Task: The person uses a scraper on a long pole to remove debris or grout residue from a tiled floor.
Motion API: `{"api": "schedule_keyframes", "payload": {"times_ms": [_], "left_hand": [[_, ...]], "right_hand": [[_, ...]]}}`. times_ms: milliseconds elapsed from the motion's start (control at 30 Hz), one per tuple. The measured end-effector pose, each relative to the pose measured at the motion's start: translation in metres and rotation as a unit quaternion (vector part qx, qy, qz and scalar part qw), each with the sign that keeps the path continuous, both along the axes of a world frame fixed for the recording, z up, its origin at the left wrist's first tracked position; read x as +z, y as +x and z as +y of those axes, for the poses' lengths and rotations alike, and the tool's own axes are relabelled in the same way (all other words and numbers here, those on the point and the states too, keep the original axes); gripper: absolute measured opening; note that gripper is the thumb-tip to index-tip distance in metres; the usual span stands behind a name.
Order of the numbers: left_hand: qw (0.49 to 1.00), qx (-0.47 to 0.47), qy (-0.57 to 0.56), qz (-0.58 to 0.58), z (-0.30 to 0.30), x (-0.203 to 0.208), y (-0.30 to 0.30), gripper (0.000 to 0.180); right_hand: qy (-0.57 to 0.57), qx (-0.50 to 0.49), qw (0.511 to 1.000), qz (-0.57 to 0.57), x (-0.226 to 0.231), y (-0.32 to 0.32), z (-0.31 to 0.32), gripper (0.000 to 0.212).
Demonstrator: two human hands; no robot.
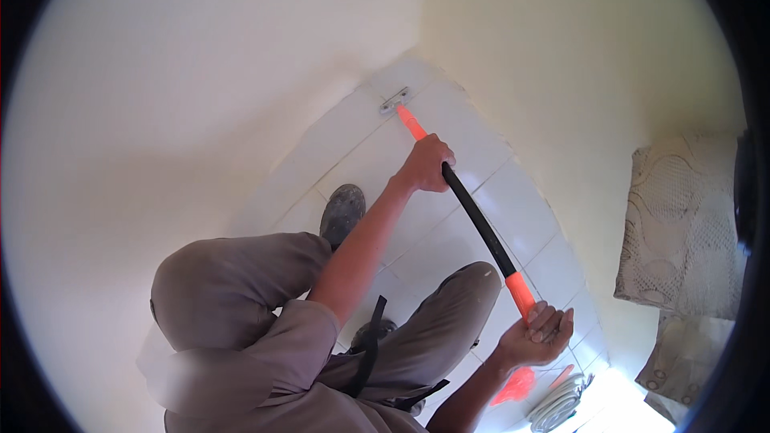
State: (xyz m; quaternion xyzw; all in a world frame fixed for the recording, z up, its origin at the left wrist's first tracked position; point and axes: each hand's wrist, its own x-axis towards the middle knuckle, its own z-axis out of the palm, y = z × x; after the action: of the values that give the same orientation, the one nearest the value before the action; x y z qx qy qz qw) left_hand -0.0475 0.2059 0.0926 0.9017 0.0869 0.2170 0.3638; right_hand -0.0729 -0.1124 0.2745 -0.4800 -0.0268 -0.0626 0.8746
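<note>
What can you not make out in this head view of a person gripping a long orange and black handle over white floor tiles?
- Grey metal tool head: too small to tell its kind.
- Long orange and black handle: its lower end is hidden under the right hand.
- Coiled white object: cut off by the lower edge.
- Patterned beige fabric: runs into the dark rim.

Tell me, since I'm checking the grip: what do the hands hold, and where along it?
Both hold one long-handled scraper. The left hand grips the shaft near the orange section by the metal head; the right hand wraps its orange rear end.
</note>
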Motion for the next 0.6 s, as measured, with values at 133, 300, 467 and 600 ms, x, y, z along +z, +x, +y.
{"api": "schedule_keyframes", "payload": {"times_ms": [133,300,467,600], "left_hand": [[1.000,-0.003,0.001,-0.009,0.016,0.009,-0.015,0.017],[0.999,0.004,0.018,0.037,0.018,0.011,-0.039,0.018],[0.997,-0.007,0.048,0.061,0.038,0.017,-0.043,0.018],[0.997,-0.015,-0.019,0.072,0.034,0.021,-0.050,0.018]], "right_hand": [[-0.121,-0.079,0.989,-0.014,0.018,-0.021,0.026,0.018],[-0.076,-0.017,0.997,-0.028,0.026,-0.032,0.019,0.017],[-0.101,-0.025,0.994,-0.027,0.024,-0.039,0.035,0.018],[-0.125,0.002,0.991,-0.038,0.045,-0.031,0.039,0.020]]}}
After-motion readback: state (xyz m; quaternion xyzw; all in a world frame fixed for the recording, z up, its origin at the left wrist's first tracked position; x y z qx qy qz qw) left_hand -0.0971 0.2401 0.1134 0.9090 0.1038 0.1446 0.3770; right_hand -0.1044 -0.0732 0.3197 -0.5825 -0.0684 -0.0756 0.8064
